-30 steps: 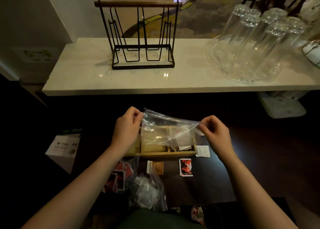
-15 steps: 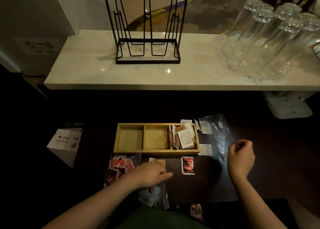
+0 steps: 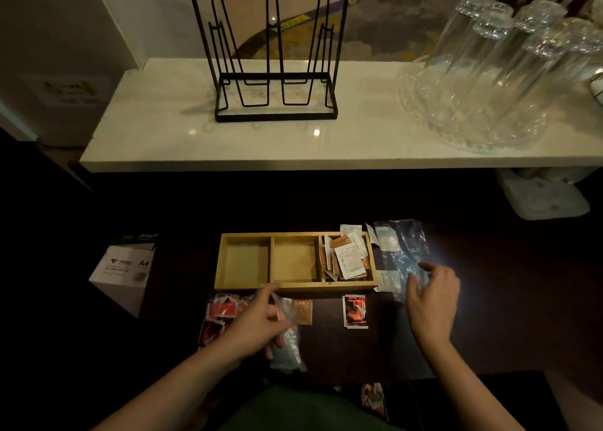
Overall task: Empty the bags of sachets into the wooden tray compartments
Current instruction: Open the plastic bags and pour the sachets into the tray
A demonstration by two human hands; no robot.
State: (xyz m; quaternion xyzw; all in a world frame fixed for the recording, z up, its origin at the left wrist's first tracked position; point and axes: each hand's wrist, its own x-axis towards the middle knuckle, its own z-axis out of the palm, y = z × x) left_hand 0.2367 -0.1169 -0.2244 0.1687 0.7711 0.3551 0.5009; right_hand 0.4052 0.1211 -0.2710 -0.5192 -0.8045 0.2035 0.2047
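Observation:
A wooden tray point(image 3: 243, 287) with three compartments lies on the dark table. Its right compartment holds a heap of white and orange sachets point(image 3: 347, 257); the left and middle ones hold nothing. My left hand point(image 3: 257, 326) grips a clear plastic bag point(image 3: 287, 339) in front of the tray. To its left lies a bag of red sachets point(image 3: 218, 316). My right hand point(image 3: 430, 297), fingers loosely spread, hovers at the near end of an empty clear bag point(image 3: 403, 248) lying right of the tray.
Loose sachets lie near the tray: a red one point(image 3: 355, 310), a brown one point(image 3: 303, 311), white ones point(image 3: 388, 280) at its right. A white A4 paper box point(image 3: 124, 267) stands at left. A marble shelf point(image 3: 163, 150) behind carries a black wire rack point(image 3: 274, 62) and upturned glasses point(image 3: 496, 71).
Both hands held the clear bag over the tray a second ago. The bag now lies right of the tray, released by my right hand. My left hand dropped and took hold of another bag.

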